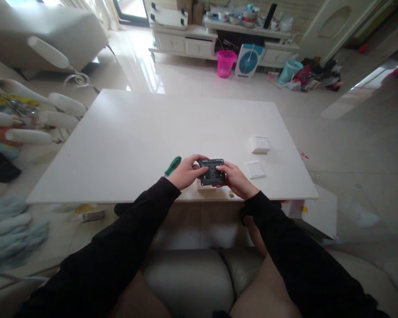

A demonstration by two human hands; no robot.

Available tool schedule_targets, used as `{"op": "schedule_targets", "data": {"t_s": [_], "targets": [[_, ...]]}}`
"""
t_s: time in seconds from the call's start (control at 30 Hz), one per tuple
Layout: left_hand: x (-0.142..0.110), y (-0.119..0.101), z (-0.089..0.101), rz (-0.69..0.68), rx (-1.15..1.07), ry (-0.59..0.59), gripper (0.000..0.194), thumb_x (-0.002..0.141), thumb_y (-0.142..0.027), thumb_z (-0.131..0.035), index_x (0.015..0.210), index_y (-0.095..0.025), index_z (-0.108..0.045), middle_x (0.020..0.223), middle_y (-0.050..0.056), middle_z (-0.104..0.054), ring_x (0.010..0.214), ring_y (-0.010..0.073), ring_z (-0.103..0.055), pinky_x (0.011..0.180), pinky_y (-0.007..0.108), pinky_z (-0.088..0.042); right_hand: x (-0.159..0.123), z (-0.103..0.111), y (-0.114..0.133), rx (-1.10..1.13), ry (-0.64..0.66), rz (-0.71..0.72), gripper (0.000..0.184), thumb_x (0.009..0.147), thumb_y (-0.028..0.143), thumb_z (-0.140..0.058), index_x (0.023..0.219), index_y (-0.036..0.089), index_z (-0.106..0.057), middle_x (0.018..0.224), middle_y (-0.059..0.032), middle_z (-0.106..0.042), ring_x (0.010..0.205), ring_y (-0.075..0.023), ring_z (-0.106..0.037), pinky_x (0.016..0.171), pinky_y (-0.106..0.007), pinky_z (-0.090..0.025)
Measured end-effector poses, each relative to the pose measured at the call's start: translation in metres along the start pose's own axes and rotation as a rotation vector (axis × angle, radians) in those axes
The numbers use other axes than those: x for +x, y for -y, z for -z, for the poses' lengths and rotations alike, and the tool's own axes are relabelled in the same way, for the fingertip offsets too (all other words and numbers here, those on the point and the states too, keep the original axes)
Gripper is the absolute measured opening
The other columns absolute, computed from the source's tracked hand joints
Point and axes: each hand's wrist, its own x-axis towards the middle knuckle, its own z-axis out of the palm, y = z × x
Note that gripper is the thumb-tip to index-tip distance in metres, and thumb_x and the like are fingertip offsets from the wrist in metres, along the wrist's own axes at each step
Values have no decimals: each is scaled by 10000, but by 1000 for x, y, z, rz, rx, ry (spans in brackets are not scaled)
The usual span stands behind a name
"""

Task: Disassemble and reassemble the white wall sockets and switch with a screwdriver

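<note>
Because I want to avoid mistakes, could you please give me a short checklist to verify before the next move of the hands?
1. Left hand gripping the black part: ok, on its left side.
2. Right hand gripping it too: ok, on its right side.
3. Green screwdriver near: ok, lying by the left hand.
4. White piece fully visible: not ok, the black part hides much of it.
5. White plate clear of the right hand: ok, apart.
6. Loose screws: cannot tell, too small.
</note>
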Motion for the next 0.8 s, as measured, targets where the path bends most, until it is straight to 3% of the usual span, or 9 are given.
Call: {"op": "schedule_targets", "data": {"t_s": [0.1, 0.37, 0.57, 0.67, 0.8], "targets": [[2, 0, 1, 34, -21, -17, 364, 788, -325, -721, 1094, -133, -678, 765, 2, -635, 587, 99, -550, 562, 246, -472, 1, -4, -5, 2, -14, 18, 228, 803, 309, -691, 1009, 218, -655, 808, -15, -721, 550, -152, -672, 420, -281, -596], [0, -6, 5, 71, -46, -73, 297, 746, -266, -731, 1018, -153, -703, 732, -4, -628, 567, 93, -535, 518, 217, -418, -3, -8, -8, -6, 59, 82, 310, 783, 293, -731, 1076, 211, -673, 928, -36, -750, 640, -154, -706, 495, -281, -635], [-2, -8, 7, 20, -178, -57, 581, 659, -242, -810, 1205, -179, -623, 1066, 50, -659, 800, 145, -669, 701, 278, -561, -6, -9, -4, 16, 29, 205, 388, 753, 320, -794, 1103, 213, -666, 1044, -42, -742, 717, -165, -726, 567, -306, -666], [-2, -9, 7, 1, -165, -57, 621, 631, -225, -830, 1210, -171, -611, 1104, 64, -654, 831, 145, -669, 728, 280, -567, -7, -10, -2, -2, 7, 252, 423, 762, 349, -811, 1131, 237, -639, 1078, -37, -733, 750, -164, -727, 578, -305, -669], [-1, -9, 9, 1, -131, -67, 616, 626, -232, -849, 1194, -156, -623, 1070, 60, -657, 723, 98, -621, 667, 250, -545, -9, -12, -2, -15, 4, 282, 459, 759, 369, -824, 1151, 246, -618, 1083, -39, -727, 791, -173, -727, 604, -320, -677]]}}
